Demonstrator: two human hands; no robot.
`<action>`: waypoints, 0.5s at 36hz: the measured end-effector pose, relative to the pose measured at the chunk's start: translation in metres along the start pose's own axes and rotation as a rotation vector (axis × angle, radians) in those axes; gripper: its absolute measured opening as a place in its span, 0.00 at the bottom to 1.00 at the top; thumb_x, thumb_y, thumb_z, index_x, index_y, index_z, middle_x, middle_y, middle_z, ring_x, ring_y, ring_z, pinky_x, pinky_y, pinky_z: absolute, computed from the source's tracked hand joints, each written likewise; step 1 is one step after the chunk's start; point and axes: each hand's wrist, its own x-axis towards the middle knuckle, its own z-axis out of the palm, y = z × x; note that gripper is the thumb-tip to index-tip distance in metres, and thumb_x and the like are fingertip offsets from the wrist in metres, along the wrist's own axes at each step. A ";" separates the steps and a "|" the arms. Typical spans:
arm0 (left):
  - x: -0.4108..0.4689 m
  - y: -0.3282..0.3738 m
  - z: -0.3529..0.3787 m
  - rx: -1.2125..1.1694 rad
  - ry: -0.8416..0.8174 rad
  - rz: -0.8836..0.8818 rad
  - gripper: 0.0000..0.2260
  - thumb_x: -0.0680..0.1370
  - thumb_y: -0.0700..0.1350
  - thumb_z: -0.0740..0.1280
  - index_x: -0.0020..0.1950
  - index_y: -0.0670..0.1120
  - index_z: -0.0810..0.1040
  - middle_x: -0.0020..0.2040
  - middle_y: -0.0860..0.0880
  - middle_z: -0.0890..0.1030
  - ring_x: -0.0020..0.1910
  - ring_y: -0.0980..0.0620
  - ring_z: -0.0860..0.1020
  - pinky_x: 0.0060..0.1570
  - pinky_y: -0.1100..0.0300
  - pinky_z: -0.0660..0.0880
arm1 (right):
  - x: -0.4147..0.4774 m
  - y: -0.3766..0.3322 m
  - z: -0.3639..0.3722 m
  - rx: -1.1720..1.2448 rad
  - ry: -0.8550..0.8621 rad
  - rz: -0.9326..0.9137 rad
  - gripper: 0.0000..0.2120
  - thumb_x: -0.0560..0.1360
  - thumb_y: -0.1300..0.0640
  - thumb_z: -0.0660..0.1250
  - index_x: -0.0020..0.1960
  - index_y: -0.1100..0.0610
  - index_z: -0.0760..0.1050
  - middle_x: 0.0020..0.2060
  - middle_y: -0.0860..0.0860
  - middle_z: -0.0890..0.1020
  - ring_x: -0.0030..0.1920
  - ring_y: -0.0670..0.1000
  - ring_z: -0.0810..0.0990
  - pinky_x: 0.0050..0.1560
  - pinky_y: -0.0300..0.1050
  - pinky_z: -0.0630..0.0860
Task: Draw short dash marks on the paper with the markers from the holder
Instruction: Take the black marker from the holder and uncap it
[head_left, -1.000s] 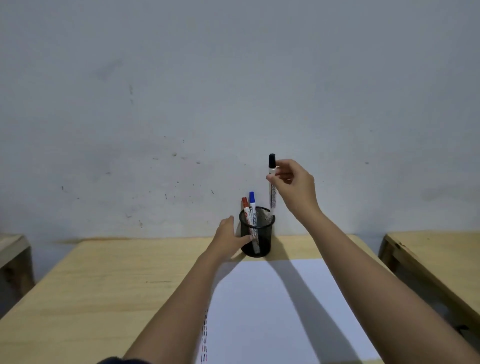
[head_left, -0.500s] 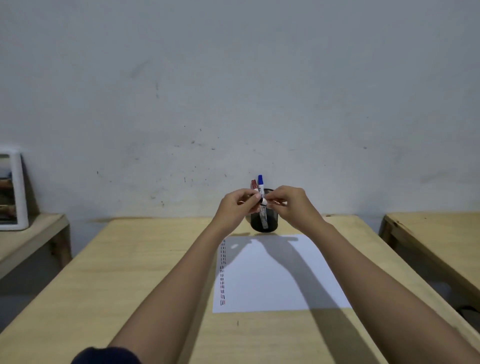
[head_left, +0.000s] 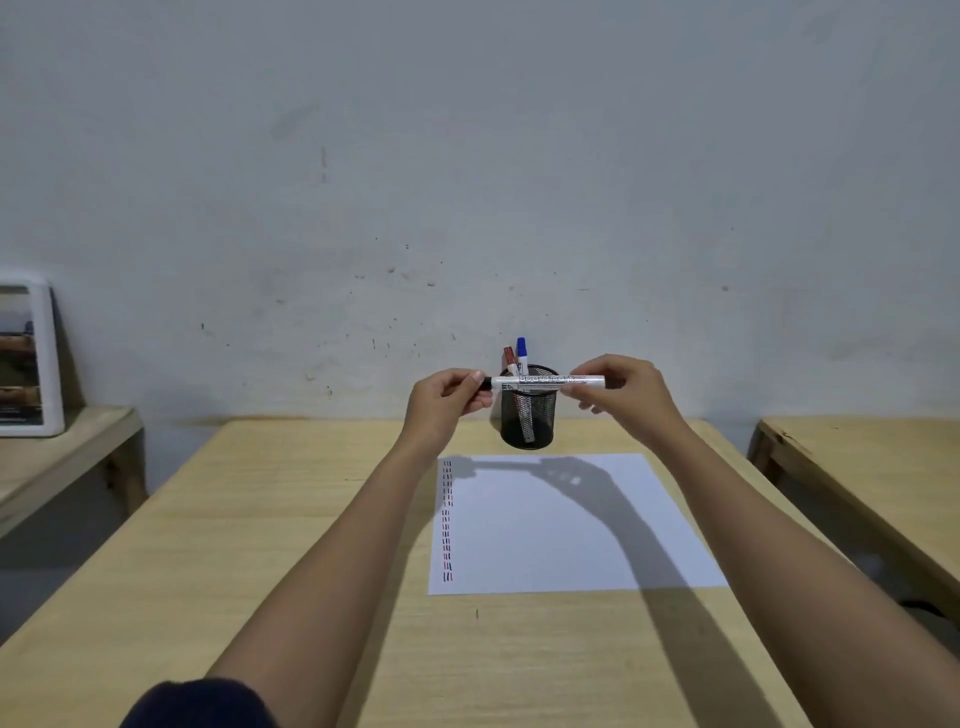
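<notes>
While both hands, left hand (head_left: 449, 400) and right hand (head_left: 621, 395), pinch the black marker (head_left: 545, 383) level above the holder (head_left: 527, 415), its cap looks on. Paper (head_left: 561, 525) has dashes down one edge only; most stays blank.

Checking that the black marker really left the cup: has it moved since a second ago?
Yes. The black marker stood upright above the holder's right rim; now it lies level in front of the holder, held between left hand and right hand.
</notes>
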 end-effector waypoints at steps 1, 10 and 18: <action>-0.001 0.000 0.001 -0.016 -0.003 -0.005 0.09 0.78 0.38 0.63 0.53 0.33 0.77 0.37 0.44 0.80 0.30 0.61 0.80 0.42 0.70 0.78 | -0.002 0.000 0.001 0.104 0.019 0.024 0.08 0.67 0.62 0.75 0.45 0.62 0.80 0.34 0.54 0.81 0.30 0.45 0.79 0.33 0.34 0.75; -0.008 0.001 0.018 0.010 -0.086 0.017 0.07 0.79 0.40 0.61 0.51 0.37 0.76 0.37 0.46 0.78 0.29 0.63 0.76 0.39 0.72 0.76 | -0.014 -0.005 0.041 0.918 0.098 0.281 0.02 0.75 0.64 0.66 0.43 0.61 0.77 0.33 0.49 0.83 0.33 0.43 0.82 0.37 0.30 0.79; -0.010 0.000 0.012 0.170 -0.155 0.109 0.06 0.79 0.38 0.62 0.53 0.39 0.77 0.37 0.48 0.78 0.31 0.63 0.77 0.41 0.70 0.76 | -0.013 0.000 0.055 1.048 0.111 0.348 0.07 0.77 0.61 0.64 0.43 0.64 0.76 0.39 0.54 0.82 0.35 0.45 0.83 0.42 0.33 0.81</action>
